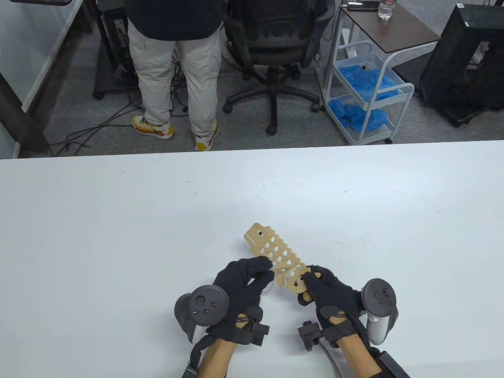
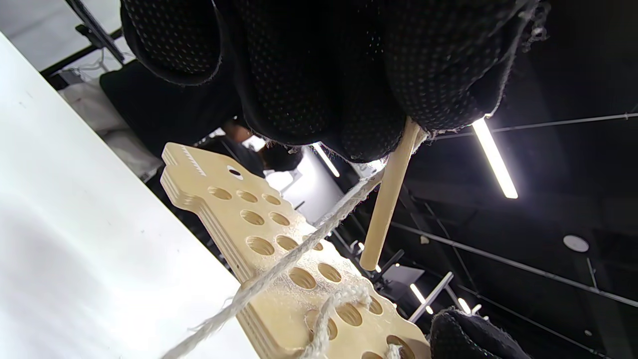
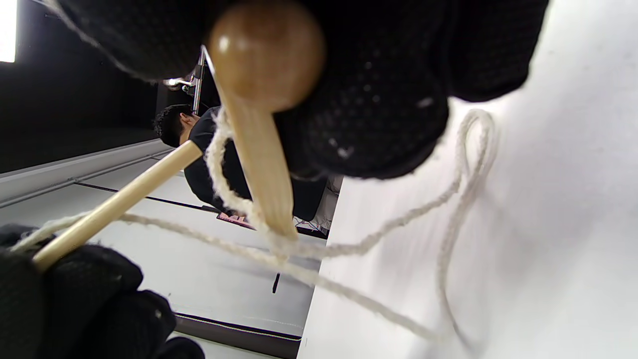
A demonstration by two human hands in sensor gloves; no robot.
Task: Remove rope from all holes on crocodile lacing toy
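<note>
The crocodile lacing toy (image 1: 275, 254) was held above the white desk (image 1: 112, 245), near its front edge, with the head end pointed away and to the left. Its near end was gripped by the right hand (image 1: 327, 292), whose fingers were curled around the wood. A thin wooden needle (image 2: 389, 194) and the white rope (image 2: 299, 254) were pinched by the curled fingers of the left hand (image 1: 243, 281), just beside the toy. The rope was seen passing through a few holes at the near end, while the far holes (image 2: 251, 217) were left empty. A loose loop of rope was laid on the desk.
</note>
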